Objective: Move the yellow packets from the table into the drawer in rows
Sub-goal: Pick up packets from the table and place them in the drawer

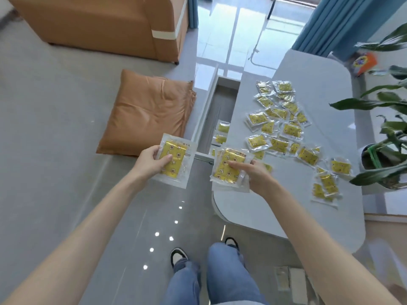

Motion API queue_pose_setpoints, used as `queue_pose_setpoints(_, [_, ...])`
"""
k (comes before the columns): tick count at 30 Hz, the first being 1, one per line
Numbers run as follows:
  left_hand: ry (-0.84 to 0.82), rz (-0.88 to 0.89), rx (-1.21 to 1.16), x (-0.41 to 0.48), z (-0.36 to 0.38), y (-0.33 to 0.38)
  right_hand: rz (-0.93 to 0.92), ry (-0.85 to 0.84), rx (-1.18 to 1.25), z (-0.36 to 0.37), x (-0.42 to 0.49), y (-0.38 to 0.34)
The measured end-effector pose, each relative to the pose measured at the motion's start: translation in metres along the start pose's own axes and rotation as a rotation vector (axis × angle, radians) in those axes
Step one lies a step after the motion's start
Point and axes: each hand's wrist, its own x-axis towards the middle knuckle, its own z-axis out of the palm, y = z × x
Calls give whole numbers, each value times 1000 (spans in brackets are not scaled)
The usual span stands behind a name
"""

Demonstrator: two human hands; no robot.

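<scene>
**Yellow packets held in both hands beside the open drawer**

The left hand (154, 160) holds a single packet (174, 160) over the floor (55, 128). Its thumb lies across the yellow face and the other fingers are curled behind the clear wrapper, so the fingers are clamped on that packet. The right hand (257, 175) grips a stack of packets (226, 170) fanned slightly one over another. Its fingers (237, 165) are laid across the top face and the thumb is underneath, out of sight, closed on the stack. The two loads are near each other but apart, with a gap of floor between them.

Just beyond the fingers of both hands, the drawer (224, 100) stands pulled out from the side of the bench (319, 89). A few stored packets (222, 128) lie at the drawer's near end, just past the right hand's fingertips, partly hidden by the bench edge. The far end of the drawer shows bare bottom.

To the right of the right hand's fingers, the loose packets (279, 126) are scattered over the bench, many overlapping, running away toward the far end.

To the left of the left hand's fingers and beyond them, a tan cushion (149, 113) lies on the floor, with a sofa (99, 23) farther back. A potted plant (385, 128) stands past the bench on the right.
</scene>
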Motion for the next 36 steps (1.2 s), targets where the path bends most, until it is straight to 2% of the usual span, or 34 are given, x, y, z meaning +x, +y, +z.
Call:
queue_pose_setpoints(6, [-8,15,25,35,-40,20,46,45,98,48,8,-17])
queue_pose_setpoints(13, [-42,9,74,119,-47,58,55,116,187,70,59,-53])
queue_pose_setpoints(26, [-93,68,243,282,-24,177,44,240,411,62,150,-146])
queue_pose_setpoints(36, [-140,102,272,344,22,232,-14,333,549,38,173,-167])
